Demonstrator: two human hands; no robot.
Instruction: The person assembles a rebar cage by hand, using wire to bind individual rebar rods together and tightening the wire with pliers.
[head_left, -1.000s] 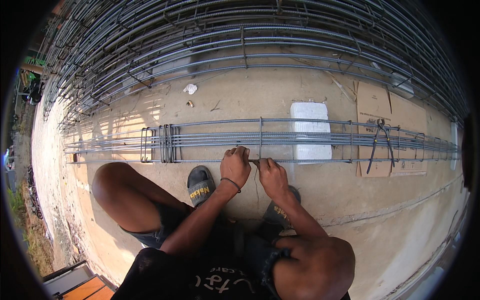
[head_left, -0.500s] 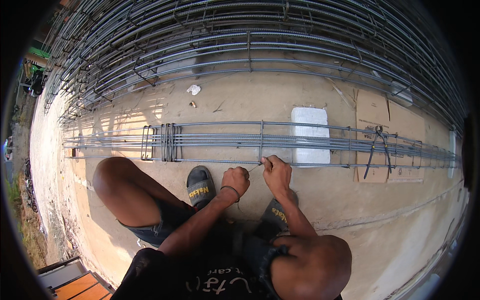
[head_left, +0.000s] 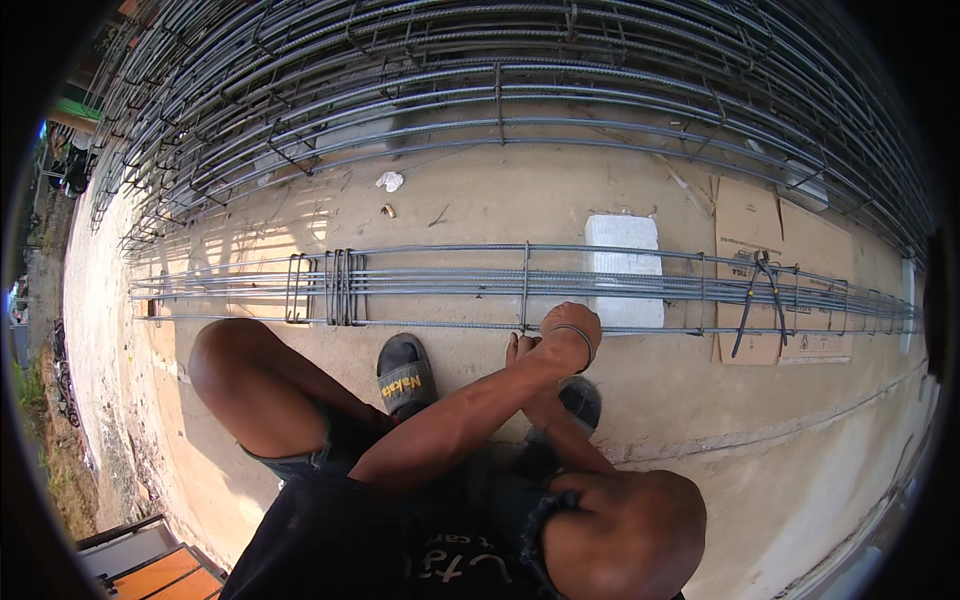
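A long rebar cage [head_left: 445, 283] of ribbed bars lies across the ground in front of me. My left hand [head_left: 572, 320] is closed in a fist at the near bar, to the right of a square stirrup [head_left: 525, 285]. Its forearm crosses over my right arm. My right hand [head_left: 522, 347] is partly hidden under that forearm, its curled fingertips just below the stirrup's near corner. Both hands are closed on the thin tie wire that showed between them a moment earlier; the wire itself is too fine or hidden to make out now.
Several loose stirrups [head_left: 345, 288] are bunched at the left of the cage. A white block [head_left: 625, 268] sits under the bars, and pincers [head_left: 757, 300] with dark handles rest on them above flattened cardboard [head_left: 750, 222]. Stacked rebar cages [head_left: 500, 75] fill the far side.
My left hand has swung right, crossing over my right arm to the other side of the stirrup. My right hand has dropped slightly nearer and left. The wire between them no longer shows.
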